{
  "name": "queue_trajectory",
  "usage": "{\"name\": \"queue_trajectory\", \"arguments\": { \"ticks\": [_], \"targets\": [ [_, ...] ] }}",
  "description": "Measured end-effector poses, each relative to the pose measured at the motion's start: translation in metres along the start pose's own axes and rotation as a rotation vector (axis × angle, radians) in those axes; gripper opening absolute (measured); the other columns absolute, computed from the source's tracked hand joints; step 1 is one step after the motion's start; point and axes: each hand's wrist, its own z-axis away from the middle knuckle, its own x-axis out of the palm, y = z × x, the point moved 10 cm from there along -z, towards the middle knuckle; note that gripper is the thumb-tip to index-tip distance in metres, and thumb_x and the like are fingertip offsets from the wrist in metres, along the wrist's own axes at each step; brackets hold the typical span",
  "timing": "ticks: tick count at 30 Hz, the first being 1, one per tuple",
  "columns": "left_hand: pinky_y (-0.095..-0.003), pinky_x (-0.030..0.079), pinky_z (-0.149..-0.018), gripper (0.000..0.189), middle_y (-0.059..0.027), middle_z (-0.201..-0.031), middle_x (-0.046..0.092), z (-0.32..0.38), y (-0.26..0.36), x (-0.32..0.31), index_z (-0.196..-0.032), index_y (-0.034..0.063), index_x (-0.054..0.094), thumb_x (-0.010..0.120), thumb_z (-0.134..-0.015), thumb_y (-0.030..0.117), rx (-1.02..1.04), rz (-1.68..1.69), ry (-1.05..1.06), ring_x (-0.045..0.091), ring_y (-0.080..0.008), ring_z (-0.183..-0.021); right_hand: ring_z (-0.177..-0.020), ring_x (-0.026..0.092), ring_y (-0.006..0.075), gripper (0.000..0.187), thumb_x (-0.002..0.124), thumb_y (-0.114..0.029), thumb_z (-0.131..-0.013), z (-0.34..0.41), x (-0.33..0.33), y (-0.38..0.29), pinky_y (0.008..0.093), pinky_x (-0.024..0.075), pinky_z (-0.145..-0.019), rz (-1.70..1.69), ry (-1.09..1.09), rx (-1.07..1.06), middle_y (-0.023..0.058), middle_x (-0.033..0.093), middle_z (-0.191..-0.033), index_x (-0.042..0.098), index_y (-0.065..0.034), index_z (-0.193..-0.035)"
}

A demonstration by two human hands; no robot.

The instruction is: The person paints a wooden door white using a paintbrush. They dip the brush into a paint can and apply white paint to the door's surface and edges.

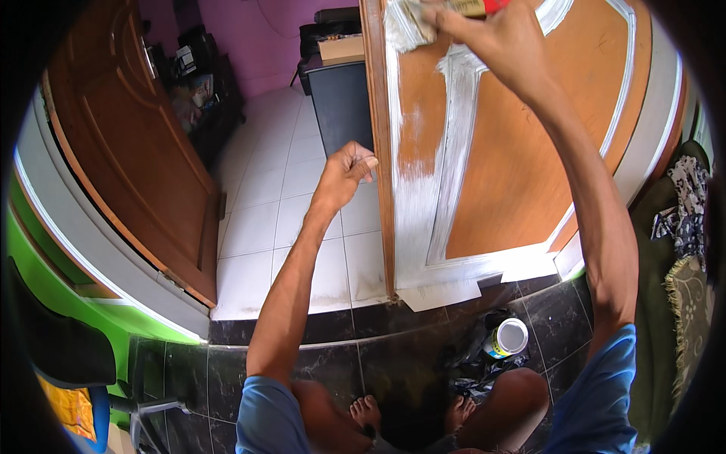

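My right hand (493, 34) grips a paintbrush (414, 25) with a red and tan handle. Its white-coated bristles lie against the upper left part of a brown wooden door (510, 159). White paint covers the door's lower left strip and bottom rail, and streaks run along the panel moulding; the panel's middle is bare brown. My left hand (351, 170) is at the door's free edge, fingers curled and the thumb near the wood; it seems to steady the edge. An open paint can (510, 337) with white inside stands on black plastic (476, 386) on the floor.
Paper sheets (442, 295) lie under the door's bottom edge. A second brown door (130, 142) stands at the left of the doorway. An office chair (62, 340) is at lower left, a sofa with cloths (689, 318) at far right. My bare feet are on dark tiles.
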Motion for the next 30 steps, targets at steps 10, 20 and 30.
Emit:
{"name": "queue_trajectory", "arguments": {
  "ticks": [10, 20, 30],
  "targets": [
    [-0.0283, 0.048, -0.074, 0.014, -0.0034, -0.083, 0.064, 0.002, -0.001, 0.002, -0.095, 0.0034, 0.061, 0.064, -0.102, 0.015, -0.018, -0.004, -0.012, 0.061, -0.0119, -0.073, -0.08, 0.065, 0.0084, 0.017, 0.07, -0.016, -0.095, -0.077, -0.046, -0.028, 0.0255, 0.0521, -0.071, -0.284, 0.196, -0.198, 0.0032, 0.072, -0.09, 0.071, 0.0008, -0.1],
    [-0.0291, 0.049, -0.076, 0.014, -0.0042, -0.083, 0.064, -0.003, -0.005, 0.002, -0.095, 0.0026, 0.061, 0.064, -0.102, 0.014, 0.013, 0.029, -0.025, 0.06, -0.0122, -0.072, -0.076, 0.061, 0.0083, 0.027, 0.07, -0.018, -0.097, 0.031, 0.008, 0.003, 0.0266, 0.0524, -0.071, -0.033, 0.136, -0.121, 0.0053, 0.072, -0.088, 0.071, 0.0007, -0.116],
    [-0.0301, 0.048, -0.077, 0.016, -0.0048, -0.082, 0.064, -0.001, 0.004, 0.004, -0.095, 0.0031, 0.061, 0.064, -0.103, 0.017, 0.015, -0.023, -0.017, 0.059, -0.0124, -0.072, -0.091, 0.072, 0.0237, 0.028, 0.072, -0.002, -0.09, 0.185, 0.087, 0.028, 0.0329, 0.0561, -0.078, -0.151, -0.122, -0.041, 0.0176, 0.071, -0.109, 0.069, 0.0023, -0.117]
  ]
}}
